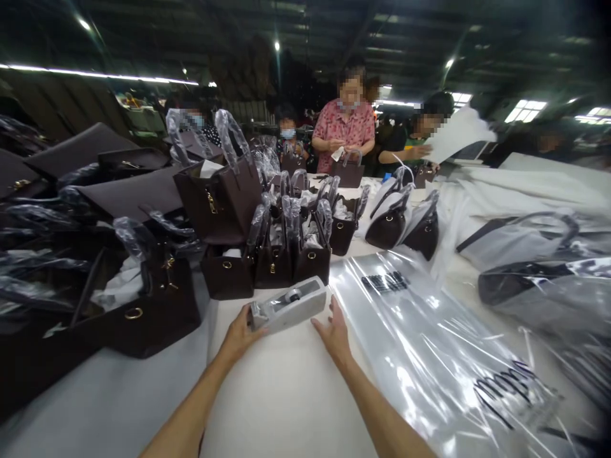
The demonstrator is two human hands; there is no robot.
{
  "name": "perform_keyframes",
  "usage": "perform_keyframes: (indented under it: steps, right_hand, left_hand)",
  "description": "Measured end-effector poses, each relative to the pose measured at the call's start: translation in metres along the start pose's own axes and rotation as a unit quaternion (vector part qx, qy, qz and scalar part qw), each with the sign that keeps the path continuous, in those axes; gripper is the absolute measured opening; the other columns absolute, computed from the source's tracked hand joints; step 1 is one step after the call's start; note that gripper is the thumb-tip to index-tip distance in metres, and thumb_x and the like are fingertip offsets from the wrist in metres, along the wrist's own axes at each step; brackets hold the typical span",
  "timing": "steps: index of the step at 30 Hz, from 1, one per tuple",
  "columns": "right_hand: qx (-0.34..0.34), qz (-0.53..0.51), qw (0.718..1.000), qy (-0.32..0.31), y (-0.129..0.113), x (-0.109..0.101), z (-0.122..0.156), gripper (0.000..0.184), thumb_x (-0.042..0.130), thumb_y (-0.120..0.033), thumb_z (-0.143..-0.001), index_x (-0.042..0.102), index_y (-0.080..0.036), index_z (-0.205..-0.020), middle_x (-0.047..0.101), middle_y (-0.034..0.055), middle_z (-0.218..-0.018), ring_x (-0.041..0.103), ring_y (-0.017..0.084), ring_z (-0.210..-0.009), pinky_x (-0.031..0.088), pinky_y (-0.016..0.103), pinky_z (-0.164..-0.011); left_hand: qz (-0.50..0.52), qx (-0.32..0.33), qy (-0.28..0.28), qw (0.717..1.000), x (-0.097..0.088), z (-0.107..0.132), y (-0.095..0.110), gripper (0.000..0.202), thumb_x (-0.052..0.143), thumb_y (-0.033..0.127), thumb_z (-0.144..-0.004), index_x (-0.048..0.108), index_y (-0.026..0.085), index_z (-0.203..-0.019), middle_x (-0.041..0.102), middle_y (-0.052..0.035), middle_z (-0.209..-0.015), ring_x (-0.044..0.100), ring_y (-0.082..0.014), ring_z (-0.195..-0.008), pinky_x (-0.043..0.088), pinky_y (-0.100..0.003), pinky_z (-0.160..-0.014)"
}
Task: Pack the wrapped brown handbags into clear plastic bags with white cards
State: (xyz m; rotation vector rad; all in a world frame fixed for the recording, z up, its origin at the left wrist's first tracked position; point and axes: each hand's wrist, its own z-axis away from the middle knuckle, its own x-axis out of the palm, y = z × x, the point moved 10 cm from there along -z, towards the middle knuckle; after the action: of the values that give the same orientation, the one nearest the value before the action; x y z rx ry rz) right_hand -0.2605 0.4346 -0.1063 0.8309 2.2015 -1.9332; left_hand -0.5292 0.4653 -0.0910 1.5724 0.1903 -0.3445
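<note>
A grey tape dispenser (pixel 292 304) sits at a slant on the white table, its tape roll showing in the middle. My left hand (pixel 242 333) grips its left end, thumb in front and fingers partly hidden behind. Beside the other end is my right hand (pixel 334 327), thumb and fingers apart and nothing held; whether it touches the dispenser is hard to tell. Right behind the dispenser stand small dark brown handbags (pixel 273 257) with plastic-wrapped handles. A stack of clear plastic bags (pixel 405 324) with black lettering lies to the right.
Larger brown handbags (pixel 143 312) are piled on the left. Bags in white wrapping (pixel 389 222) stand beyond the plastic, and more wrapped bags (pixel 539 280) lie at far right. Across the table, co-workers handle a handbag (pixel 347 172) and a white sheet (pixel 461 135).
</note>
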Motion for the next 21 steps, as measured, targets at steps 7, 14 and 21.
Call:
perform_keyframes:
  steps: [7,14,21]
  right_hand:
    - [0.006,0.033,0.998,0.047,0.01,0.02,-0.01,0.061,0.058,-0.038,-0.073,0.039,-0.015,-0.126,0.051,0.0122,-0.119,0.047,0.026,-0.109,0.04,0.042,-0.091]
    - [-0.011,0.069,0.993,0.095,0.012,0.017,-0.003,0.056,0.056,-0.04,-0.076,0.042,-0.015,-0.123,0.054,0.0123,-0.112,0.05,0.025,-0.103,0.04,0.041,-0.09]
    - [0.004,0.06,0.996,0.072,0.005,0.014,-0.015,0.059,0.063,-0.025,-0.069,0.044,-0.015,-0.124,0.054,0.0118,-0.115,0.049,0.026,-0.107,0.039,0.042,-0.094]
  left_hand:
    - [-0.006,0.028,-0.041,0.999,-0.01,-0.034,-0.011,0.06,0.069,0.03,-0.061,0.048,0.021,-0.116,0.055,-0.0075,-0.117,0.05,-0.0251,-0.111,0.035,-0.038,-0.1]
    - [-0.083,0.023,0.01,0.996,-0.015,-0.033,-0.019,0.062,0.063,0.04,-0.065,0.044,0.017,-0.12,0.041,-0.0119,-0.127,0.038,-0.0271,-0.12,0.033,-0.04,-0.102]
    - [-0.163,-0.012,0.0,0.987,-0.011,-0.039,-0.019,0.054,0.058,0.047,-0.062,0.05,0.011,-0.103,0.053,-0.0136,-0.109,0.051,-0.032,-0.105,0.038,-0.045,-0.096]
